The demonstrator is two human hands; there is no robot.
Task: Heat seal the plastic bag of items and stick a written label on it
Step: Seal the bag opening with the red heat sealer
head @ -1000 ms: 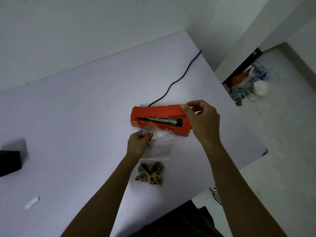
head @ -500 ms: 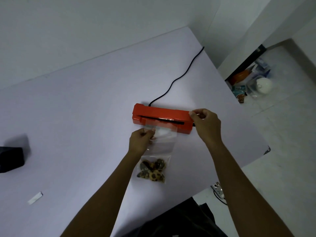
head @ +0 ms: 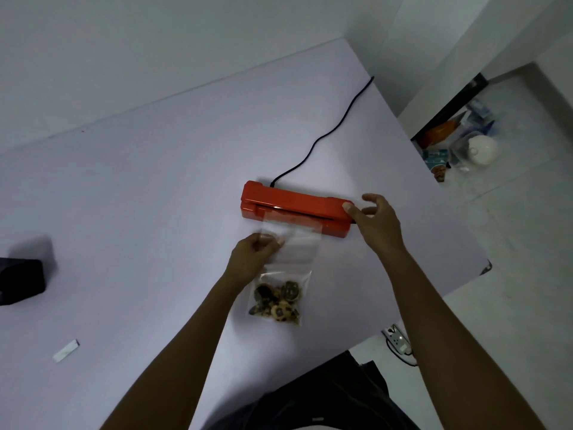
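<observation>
An orange heat sealer [head: 294, 206] lies on the pale table with its lid down, and the top edge of a clear plastic bag [head: 297, 252] is caught in its slot. Small brown round items [head: 277, 301] fill the bag's lower end, nearest me. My left hand [head: 252, 257] pinches the bag's left side just below the sealer. My right hand [head: 376, 223] hovers at the sealer's right end, fingers spread, thumb tip touching the lid's corner. A small white label strip [head: 66, 350] lies far left near the table's front.
A black cord [head: 328, 131] runs from the sealer's back to the table's far right corner. A black box [head: 20, 282] sits at the left edge. The table's right edge [head: 459, 243] drops to a floor with clutter and a power strip [head: 398, 338].
The sealer lid went from raised to pressed down on the bag's top. My right hand has since loosened from the lid's end and spread its fingers. My left hand stays on the bag.
</observation>
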